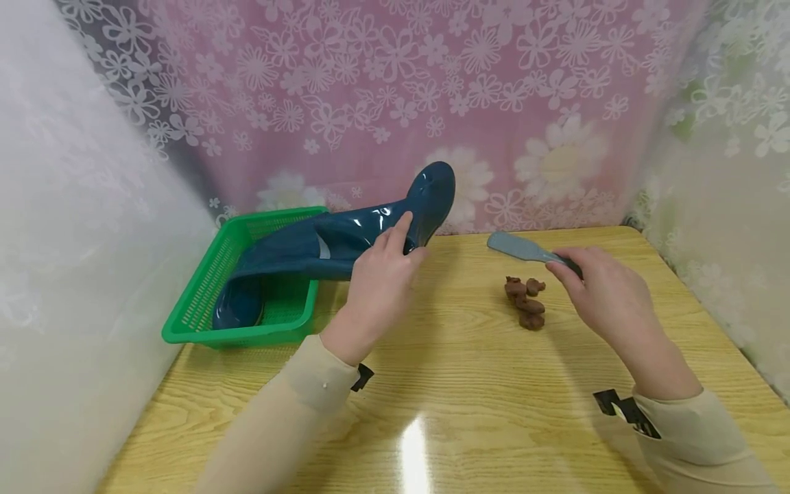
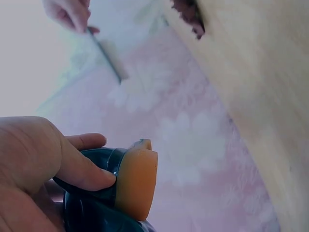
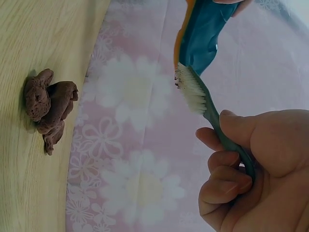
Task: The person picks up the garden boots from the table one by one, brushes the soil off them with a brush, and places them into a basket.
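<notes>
My left hand (image 1: 384, 278) grips a dark blue rubber boot (image 1: 364, 230) around its ankle and heel. The thumb presses beside the heel's orange sole (image 2: 137, 183) in the left wrist view. The boot is tilted, its toe raised to the right and its shaft reaching back over the green basket (image 1: 247, 336). In my right hand (image 1: 607, 291) is a grey-green scrubbing brush (image 1: 518, 247), pinched by the handle. Its white bristles (image 3: 193, 92) face down, and the brush head overlaps the boot's toe in the right wrist view; the head view shows them apart.
Brown clay-like lumps (image 1: 524, 302) lie on the wooden table (image 1: 469, 384) below the brush. Another blue boot (image 1: 237, 305) rests in the basket at the left. Flowered curtains (image 1: 370, 82) hang behind the table and along both sides.
</notes>
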Demonstrator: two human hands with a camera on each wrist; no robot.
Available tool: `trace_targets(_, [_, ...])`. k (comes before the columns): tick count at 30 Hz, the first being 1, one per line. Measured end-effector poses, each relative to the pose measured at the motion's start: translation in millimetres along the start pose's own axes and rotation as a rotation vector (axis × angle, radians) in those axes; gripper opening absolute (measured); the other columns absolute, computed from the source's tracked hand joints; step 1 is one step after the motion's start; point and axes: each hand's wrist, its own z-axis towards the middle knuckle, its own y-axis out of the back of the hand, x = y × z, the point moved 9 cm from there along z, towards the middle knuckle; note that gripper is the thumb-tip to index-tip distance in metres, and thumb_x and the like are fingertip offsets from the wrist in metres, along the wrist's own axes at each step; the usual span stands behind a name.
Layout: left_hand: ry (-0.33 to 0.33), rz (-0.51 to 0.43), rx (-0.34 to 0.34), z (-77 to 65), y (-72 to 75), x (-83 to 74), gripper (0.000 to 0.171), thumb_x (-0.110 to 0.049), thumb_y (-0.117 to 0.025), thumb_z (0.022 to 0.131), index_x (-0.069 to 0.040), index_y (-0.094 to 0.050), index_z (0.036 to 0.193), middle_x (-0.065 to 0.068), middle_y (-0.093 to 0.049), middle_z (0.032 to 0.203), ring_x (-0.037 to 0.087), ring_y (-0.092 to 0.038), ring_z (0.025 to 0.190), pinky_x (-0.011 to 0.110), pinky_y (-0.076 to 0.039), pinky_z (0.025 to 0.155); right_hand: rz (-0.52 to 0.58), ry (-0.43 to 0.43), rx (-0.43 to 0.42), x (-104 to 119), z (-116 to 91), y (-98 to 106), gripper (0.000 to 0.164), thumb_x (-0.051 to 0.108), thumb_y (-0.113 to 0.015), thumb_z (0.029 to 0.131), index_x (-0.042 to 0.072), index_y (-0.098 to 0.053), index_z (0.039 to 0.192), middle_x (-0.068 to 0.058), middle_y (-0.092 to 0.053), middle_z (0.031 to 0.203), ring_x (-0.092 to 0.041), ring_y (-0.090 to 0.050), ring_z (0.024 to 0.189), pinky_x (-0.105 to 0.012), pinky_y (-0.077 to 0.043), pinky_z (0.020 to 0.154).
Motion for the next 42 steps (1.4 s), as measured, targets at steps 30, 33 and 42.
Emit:
trace_targets(30, [0.318,-0.017,0.016,-64.2,26.6,153.3,0.051,0.012,-0.07,0.094,-0.01,-0.078,0.139,0.026,-0.036,0.173,0.055,-0.06,0.131,0.067,-0.062,0.075,0.011,0.053,0.062,20,1,-26,0.043,0.036,-0.058,0.118,0.003,-0.068,0.144,-0.025,-0.068,0.121,-0.031,-0.06,0.08,-0.045,-0.045,0.06])
trace_targets(33, [0.339,-0.018,0.033,-72.2,25.7,164.3,0.052,0.012,-0.068,0.093,-0.01,-0.077,0.14,0.027,-0.035,0.173,0.056,-0.059,0.133,0.066,-0.062,0.074,0.015,0.061,0.067,24,2,-30,0.04,0.033,-0.06,0.117,0.003,-0.07,0.143,-0.025,-0.068,0.121,-0.03,-0.059,0.079,-0.043,-0.043,0.059])
trace_targets(42, [0.393,-0.042,0.09,-87.9,21.4,186.5,0.052,0.009,-0.068,0.095,-0.01,-0.074,0.144,0.029,-0.032,0.174,0.06,-0.058,0.13,0.066,-0.061,0.074,-0.007,0.075,0.08,34,3,-35,0.041,0.031,-0.059,0.118,0.002,-0.067,0.147,-0.025,-0.069,0.123,-0.032,-0.064,0.084,-0.048,-0.049,0.065])
